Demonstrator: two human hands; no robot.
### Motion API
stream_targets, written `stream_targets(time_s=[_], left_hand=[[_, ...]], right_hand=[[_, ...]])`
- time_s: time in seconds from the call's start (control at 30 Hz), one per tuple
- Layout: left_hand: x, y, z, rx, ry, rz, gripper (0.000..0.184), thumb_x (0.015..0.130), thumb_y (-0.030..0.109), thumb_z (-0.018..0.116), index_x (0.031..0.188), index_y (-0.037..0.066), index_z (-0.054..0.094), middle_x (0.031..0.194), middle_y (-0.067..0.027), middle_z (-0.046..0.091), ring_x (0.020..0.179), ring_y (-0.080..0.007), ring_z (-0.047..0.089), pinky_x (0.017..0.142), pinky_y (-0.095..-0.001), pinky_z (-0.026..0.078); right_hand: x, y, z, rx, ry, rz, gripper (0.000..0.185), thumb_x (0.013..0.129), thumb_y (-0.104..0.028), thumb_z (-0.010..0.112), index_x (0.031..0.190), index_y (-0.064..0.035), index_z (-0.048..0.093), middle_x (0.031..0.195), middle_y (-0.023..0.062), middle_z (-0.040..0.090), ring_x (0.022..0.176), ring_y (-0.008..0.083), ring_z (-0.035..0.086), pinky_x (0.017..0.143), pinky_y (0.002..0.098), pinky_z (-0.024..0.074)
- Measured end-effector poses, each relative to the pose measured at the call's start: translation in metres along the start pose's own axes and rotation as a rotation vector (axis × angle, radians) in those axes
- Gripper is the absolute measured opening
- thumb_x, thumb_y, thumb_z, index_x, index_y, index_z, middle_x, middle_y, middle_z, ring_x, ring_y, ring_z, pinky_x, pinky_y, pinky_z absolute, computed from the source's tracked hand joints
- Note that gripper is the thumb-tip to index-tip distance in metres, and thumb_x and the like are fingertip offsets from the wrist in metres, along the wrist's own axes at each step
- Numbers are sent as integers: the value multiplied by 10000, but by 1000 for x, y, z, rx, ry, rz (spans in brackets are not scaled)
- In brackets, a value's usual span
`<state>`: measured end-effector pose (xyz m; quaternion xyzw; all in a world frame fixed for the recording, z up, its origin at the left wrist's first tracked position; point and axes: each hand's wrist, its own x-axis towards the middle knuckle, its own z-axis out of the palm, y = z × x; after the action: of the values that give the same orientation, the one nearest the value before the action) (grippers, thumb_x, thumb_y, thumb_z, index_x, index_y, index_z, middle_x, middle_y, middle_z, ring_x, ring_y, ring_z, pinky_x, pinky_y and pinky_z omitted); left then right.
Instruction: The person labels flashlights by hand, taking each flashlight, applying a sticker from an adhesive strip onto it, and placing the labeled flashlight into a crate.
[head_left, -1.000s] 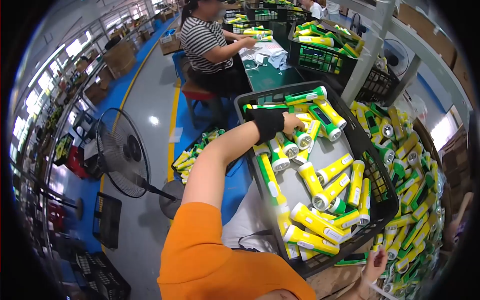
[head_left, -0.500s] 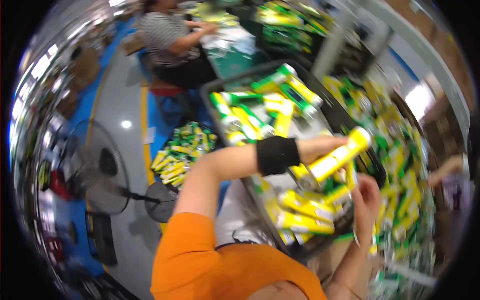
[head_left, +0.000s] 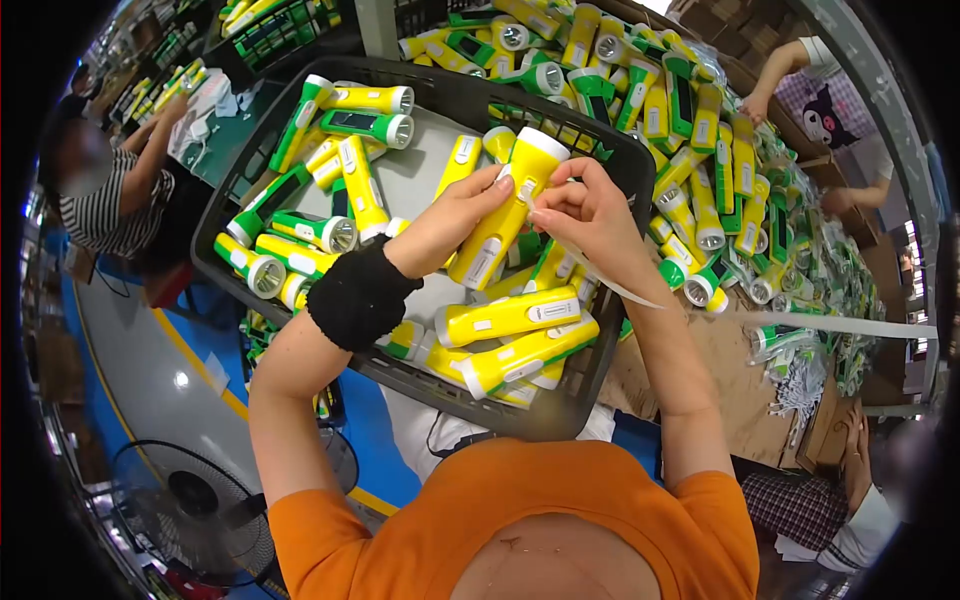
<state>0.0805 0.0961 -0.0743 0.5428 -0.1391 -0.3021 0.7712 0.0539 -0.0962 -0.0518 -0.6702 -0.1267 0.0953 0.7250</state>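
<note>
My left hand (head_left: 455,225), with a black band on its wrist, is closed around a yellow flashlight (head_left: 488,245). The flashlight is tilted, its white-rimmed head pointing up and away from me. The fingers of my right hand (head_left: 600,220) pinch together beside the flashlight's neck, close to its switch. From them a thin whitish strip (head_left: 622,288) trails down across my right wrist. Below both hands, several yellow and green flashlights (head_left: 510,318) lie in a black crate (head_left: 455,408).
A large heap of flashlights (head_left: 690,130) covers the right side beyond the crate, with co-workers' hands (head_left: 757,106) at its far edge. Another person in a striped top (head_left: 110,200) works at the left. A floor fan (head_left: 190,500) stands at lower left.
The view has swung to the right and steadied. My right hand, earlier apart from the flashlight and lower, has come up to its neck. My left hand still holds the flashlight.
</note>
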Motion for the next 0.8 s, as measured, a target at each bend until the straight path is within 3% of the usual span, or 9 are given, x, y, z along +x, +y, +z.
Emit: stream_targets(time_s=[0.17, 0.47, 0.67, 0.8], left_hand=[[4, -8, -3, 61, 45, 48, 377, 958, 303, 439, 1217, 30, 454, 1021, -25, 558, 900, -78, 518, 783, -225, 426], [3, -2, -1, 142, 69, 53, 387, 958, 295, 438, 1242, 33, 447, 1032, -18, 552, 911, -77, 515, 788, -231, 423], [5, 1, -1, 93, 123, 72, 365, 951, 320, 454, 1163, 25, 489, 986, -24, 559, 871, -72, 515, 753, -226, 427], [8, -8, -5, 269, 122, 93, 366, 929, 348, 489, 1111, 31, 512, 944, -37, 562, 828, -77, 519, 715, -235, 432]], right_hand=[[9, 13, 0, -33, 37, -26, 313, 797, -6, 661, 898, -75, 373, 815, 87, 624, 763, 128, 622, 679, 228, 496], [13, 5, -6, -109, 62, 35, 319, 783, -17, 677, 881, -70, 378, 804, 103, 621, 732, 130, 616, 672, 238, 500], [16, 6, -5, -61, 73, 37, 322, 778, -19, 683, 884, -68, 383, 799, 99, 619, 732, 135, 619, 668, 242, 500], [17, 10, -2, -130, 128, 49, 320, 771, -19, 686, 902, -64, 397, 776, 79, 606, 717, 101, 606, 635, 197, 481]])
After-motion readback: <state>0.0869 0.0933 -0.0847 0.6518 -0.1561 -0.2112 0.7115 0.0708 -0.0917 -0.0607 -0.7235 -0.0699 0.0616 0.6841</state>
